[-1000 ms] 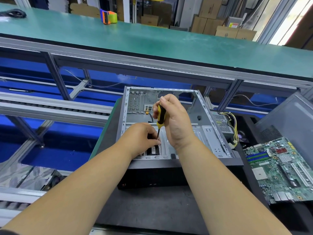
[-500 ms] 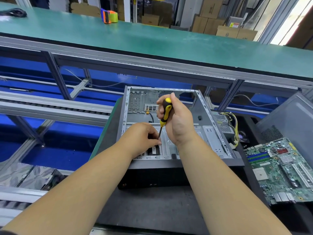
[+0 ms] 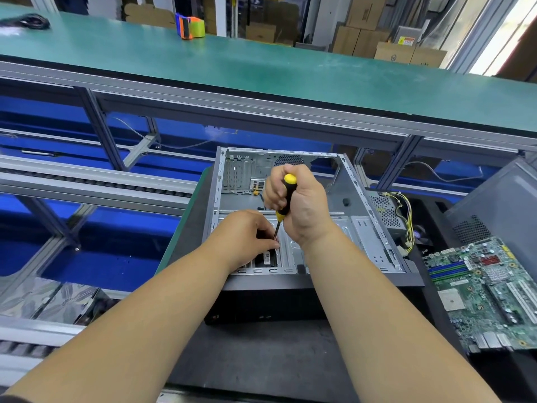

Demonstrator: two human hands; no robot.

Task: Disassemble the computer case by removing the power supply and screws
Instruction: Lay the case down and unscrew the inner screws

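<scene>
Assembly-line workshop: conveyor bench (image 3: 261, 68), stacked cartons (image 3: 363, 39).

A green motherboard (image 3: 482, 292) lies at the lower right of the frame, below a grey side panel (image 3: 505, 210) at the right edge. Across the top runs a green-topped bench (image 3: 261, 65), with an orange and green tape dispenser (image 3: 190, 26) at its upper middle and a black cable bundle (image 3: 30, 21) at upper left. Cardboard boxes (image 3: 386, 42) stack at upper right. Silvery bags (image 3: 46, 298) lie at lower left.
</scene>
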